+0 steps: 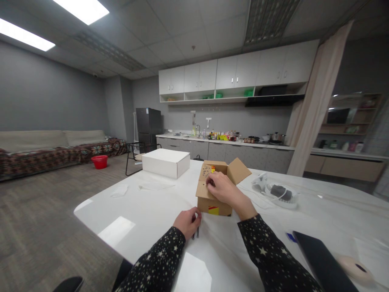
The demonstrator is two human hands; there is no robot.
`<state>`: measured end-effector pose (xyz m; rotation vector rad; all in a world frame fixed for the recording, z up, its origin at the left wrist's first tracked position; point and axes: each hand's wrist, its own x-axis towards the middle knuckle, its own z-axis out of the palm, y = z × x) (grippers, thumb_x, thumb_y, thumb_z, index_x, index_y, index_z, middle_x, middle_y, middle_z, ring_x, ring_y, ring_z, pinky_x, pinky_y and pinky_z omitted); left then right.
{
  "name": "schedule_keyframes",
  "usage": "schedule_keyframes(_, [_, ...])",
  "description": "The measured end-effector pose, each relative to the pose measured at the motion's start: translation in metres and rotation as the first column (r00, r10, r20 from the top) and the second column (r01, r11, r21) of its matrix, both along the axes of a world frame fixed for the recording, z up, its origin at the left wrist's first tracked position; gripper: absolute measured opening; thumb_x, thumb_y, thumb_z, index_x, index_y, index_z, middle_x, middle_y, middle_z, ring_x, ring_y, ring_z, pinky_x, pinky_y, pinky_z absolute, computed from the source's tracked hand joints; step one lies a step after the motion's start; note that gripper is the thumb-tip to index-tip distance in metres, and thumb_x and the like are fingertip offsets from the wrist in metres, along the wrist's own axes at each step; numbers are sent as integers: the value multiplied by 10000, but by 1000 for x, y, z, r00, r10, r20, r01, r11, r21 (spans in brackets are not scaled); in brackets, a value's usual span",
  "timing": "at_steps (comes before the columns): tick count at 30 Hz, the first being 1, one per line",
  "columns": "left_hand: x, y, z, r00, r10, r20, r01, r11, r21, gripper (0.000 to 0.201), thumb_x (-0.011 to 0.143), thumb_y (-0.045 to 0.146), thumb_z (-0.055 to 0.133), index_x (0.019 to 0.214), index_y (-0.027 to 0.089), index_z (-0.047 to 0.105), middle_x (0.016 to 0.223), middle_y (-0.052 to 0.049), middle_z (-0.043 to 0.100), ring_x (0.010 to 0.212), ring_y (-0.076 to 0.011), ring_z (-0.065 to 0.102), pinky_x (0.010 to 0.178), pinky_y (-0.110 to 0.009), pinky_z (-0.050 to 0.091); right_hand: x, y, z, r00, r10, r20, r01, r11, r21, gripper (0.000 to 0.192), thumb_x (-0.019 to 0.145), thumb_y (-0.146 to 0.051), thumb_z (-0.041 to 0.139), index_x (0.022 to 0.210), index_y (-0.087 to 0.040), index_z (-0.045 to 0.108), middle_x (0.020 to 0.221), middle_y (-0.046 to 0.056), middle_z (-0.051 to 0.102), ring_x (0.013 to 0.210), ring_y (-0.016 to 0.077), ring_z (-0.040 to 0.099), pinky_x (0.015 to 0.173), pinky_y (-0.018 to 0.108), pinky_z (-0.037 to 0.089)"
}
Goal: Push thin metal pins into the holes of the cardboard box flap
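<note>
A small open cardboard box (215,204) sits on the white table in front of me, its right flap (239,171) raised. Several small dark bits (207,170) lie on its left flap. My right hand (222,187) is over that flap, fingers curled and pinched together at its surface; whatever they hold is too small to make out. Beside the box's near left corner, my left hand (187,222) rests on the table with thumb and fingers curled together. Thin dark screw-like pieces (197,232) show just below it; its grip is partly hidden.
A white box (165,163) stands at the far left of the table. A clear plastic-wrapped item with a cable (281,194) lies to the right. Nearer are a dark flat device (323,259) and a beige rounded object (354,268). A thin clear bag (156,185) lies left.
</note>
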<state>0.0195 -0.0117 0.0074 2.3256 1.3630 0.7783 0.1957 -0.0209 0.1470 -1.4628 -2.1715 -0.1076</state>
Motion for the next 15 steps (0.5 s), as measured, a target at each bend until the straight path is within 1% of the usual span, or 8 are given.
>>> schedule_keyframes(15, [0, -2, 2, 1000, 12, 26, -12, 1000, -2, 187, 827, 224, 456, 893, 189, 627, 616, 22, 607, 548, -111, 504, 561, -204, 344, 3, 3, -2, 999, -36, 10, 36, 999, 0, 117, 826, -183, 480, 833, -175, 596, 903, 83, 640, 900, 191, 543, 791, 274, 376])
